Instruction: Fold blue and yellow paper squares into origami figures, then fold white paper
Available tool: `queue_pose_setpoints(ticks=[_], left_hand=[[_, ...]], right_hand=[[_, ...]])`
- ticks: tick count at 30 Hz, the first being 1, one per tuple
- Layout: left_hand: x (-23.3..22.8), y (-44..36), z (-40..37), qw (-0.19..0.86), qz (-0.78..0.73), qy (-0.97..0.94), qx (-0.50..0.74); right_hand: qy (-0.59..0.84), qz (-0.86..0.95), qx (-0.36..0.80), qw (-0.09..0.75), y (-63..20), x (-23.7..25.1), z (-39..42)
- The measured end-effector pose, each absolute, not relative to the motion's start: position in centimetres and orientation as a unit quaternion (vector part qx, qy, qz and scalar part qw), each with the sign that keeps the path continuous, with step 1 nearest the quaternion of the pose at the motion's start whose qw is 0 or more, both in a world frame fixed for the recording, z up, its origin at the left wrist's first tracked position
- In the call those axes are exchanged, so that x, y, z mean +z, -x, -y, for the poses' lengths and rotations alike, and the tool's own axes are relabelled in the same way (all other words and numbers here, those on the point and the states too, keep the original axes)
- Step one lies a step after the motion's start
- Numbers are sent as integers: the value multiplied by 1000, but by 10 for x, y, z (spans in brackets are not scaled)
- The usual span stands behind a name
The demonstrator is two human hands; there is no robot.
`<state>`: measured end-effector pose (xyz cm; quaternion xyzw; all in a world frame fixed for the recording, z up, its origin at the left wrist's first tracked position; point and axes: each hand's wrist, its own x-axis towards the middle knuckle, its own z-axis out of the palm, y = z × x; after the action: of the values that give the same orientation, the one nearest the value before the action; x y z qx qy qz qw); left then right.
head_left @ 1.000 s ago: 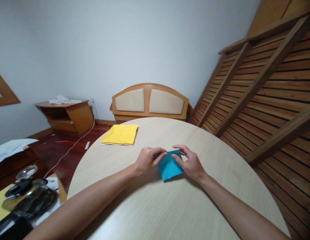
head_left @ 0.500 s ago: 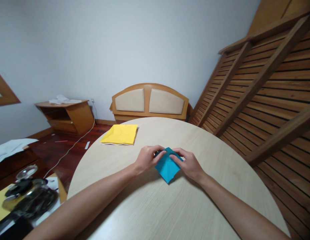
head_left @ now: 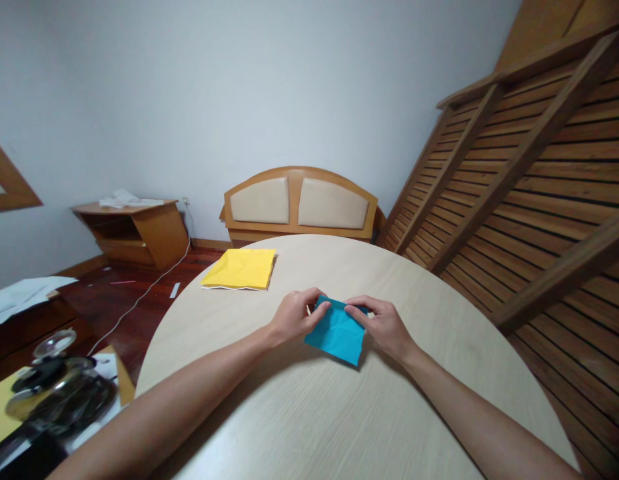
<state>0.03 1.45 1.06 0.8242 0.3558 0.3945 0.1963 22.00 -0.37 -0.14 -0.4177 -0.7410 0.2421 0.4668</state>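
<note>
A creased, folded sheet of blue paper [head_left: 338,331] is held between my two hands, just over the table. My left hand [head_left: 296,314] pinches its upper left corner, thumb on top. At the upper right corner, my right hand [head_left: 384,322] grips the paper the same way, thumb on the near face. The fingers behind the paper are partly hidden. The paper's lower right edge looks slightly uneven. Farther back on the left lies a stack of yellow paper [head_left: 240,269], apart from both hands.
The round pale wooden table [head_left: 289,427] fills the foreground. At lower left, a glass teapot [head_left: 64,393] stands on a side surface. A headboard [head_left: 299,200] is behind the table. Wooden slats [head_left: 529,180] lean on the right. A low cabinet [head_left: 154,233] stands at back left.
The blue paper has been turned in my hands, from a corner pointing down to a wide lower edge sloping down to the right. My hands stay in nearly the same place.
</note>
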Motion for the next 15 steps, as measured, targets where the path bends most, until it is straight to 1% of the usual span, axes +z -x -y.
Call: queue_pose_setpoints(ticks=[3,6,9,11,15], left_hand=[[10,-1,-16,240,-351,-803,417],[8,-2,-17,299,-343,-767,452],[7,-2,-19,328,-340,-751,461],[6,-1,-20,324,-343,-759,449],[7,-1,-20,267,-359,-801,396]], right_hand=[[430,714,255,490,-219,-5,1],[430,675,307,516,-219,-10,-3],[425,663,332,520,-219,-12,-4],[428,684,301,508,-219,-11,-3],[418,739,237,472,-219,-5,2]])
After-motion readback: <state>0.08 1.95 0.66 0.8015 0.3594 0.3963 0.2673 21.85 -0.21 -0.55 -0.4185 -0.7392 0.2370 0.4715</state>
